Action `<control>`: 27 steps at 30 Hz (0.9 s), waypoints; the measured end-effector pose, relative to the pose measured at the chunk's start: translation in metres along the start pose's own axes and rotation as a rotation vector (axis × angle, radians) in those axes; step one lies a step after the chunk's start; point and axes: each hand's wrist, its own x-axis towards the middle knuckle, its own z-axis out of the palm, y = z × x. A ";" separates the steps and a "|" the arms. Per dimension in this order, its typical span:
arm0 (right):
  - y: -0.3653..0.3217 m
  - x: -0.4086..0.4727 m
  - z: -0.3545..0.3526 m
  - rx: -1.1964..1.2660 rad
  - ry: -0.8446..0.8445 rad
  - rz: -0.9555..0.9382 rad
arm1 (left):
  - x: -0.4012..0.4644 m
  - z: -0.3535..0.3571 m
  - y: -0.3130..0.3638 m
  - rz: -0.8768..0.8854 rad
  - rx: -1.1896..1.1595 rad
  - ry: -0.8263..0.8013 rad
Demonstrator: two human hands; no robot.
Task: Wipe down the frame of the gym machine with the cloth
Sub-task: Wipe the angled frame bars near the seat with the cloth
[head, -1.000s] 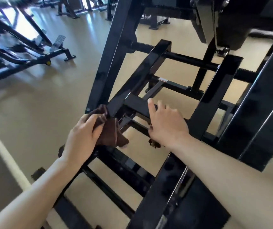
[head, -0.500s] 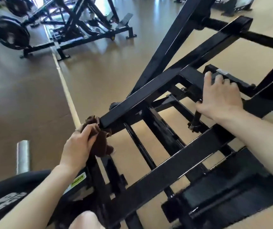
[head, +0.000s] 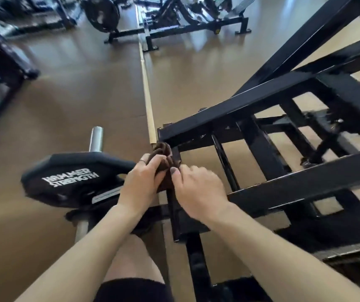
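1. The left hand (head: 141, 184) is near the middle of the picture. Its fingers are curled around a brown cloth (head: 162, 154), all bunched up.
2. The right hand (head: 198, 190) is just beside it. Its fingers are curled, and its thumb touches the cloth. I cannot tell if it pinches the cloth.
3. The cloth sits against a corner of the black gym machine frame (head: 262, 101), where two bars meet.
4. I count two hands and one cloth.
5. One black weight plate (head: 72, 177) with white letters lies at the left, on a silver bar (head: 96, 138).
6. The brown floor (head: 65, 90) has more gym machines (head: 174, 20) at the top.
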 end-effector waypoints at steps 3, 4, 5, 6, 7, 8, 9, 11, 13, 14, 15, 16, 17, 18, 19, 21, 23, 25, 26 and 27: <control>-0.016 -0.003 0.027 -0.015 -0.035 0.078 | -0.019 0.003 -0.006 0.017 -0.027 0.015; -0.015 -0.004 0.029 -0.020 -0.051 0.094 | -0.024 0.005 -0.009 0.022 -0.047 0.035; -0.014 -0.005 0.029 0.005 -0.069 0.109 | -0.028 0.005 -0.013 0.023 -0.061 0.051; -0.013 -0.006 0.027 0.028 -0.079 0.121 | -0.029 0.005 -0.017 0.017 -0.066 0.059; -0.013 -0.006 0.025 0.023 -0.079 0.115 | -0.028 0.004 -0.023 0.003 -0.064 0.058; -0.013 -0.006 0.025 -0.003 -0.070 0.095 | -0.028 0.003 -0.029 -0.016 -0.060 0.056; -0.014 -0.004 0.026 -0.031 -0.072 0.075 | -0.029 0.002 -0.036 -0.040 -0.055 0.060; -0.017 -0.002 0.027 -0.042 -0.058 0.065 | -0.036 0.000 -0.055 -0.105 -0.027 0.081; -0.017 -0.001 0.028 -0.030 -0.035 0.074 | -0.048 -0.006 -0.082 -0.212 0.048 0.100; -0.016 0.000 0.029 -0.034 -0.028 0.068 | -0.055 -0.011 -0.097 -0.273 0.080 0.098; -0.016 0.000 0.030 -0.049 -0.026 0.054 | -0.060 -0.015 -0.109 -0.320 0.108 0.086; -0.015 -0.001 0.031 -0.069 -0.020 0.037 | -0.066 -0.019 -0.119 -0.340 0.135 0.067; -0.015 -0.001 0.032 -0.092 -0.014 0.027 | -0.069 -0.022 -0.125 -0.338 0.159 0.047; -0.016 -0.001 0.033 -0.113 -0.009 0.024 | -0.071 -0.023 -0.127 -0.329 0.175 0.033; -0.016 -0.001 0.033 -0.134 -0.007 0.028 | -0.071 -0.023 -0.127 -0.328 0.182 0.030; -0.016 -0.001 0.033 -0.157 -0.005 0.031 | -0.065 -0.021 -0.115 -0.357 0.180 0.049; -0.015 -0.001 0.033 -0.157 -0.009 0.021 | -0.052 -0.015 -0.090 -0.373 0.128 0.066; -0.014 0.000 0.033 -0.153 -0.006 0.002 | -0.042 -0.007 -0.056 -0.310 0.038 0.083; -0.013 0.000 0.033 -0.144 -0.007 -0.002 | -0.039 -0.002 -0.040 -0.262 0.010 0.094; -0.012 0.000 0.033 -0.134 -0.005 -0.002 | -0.037 0.002 -0.028 -0.220 -0.005 0.100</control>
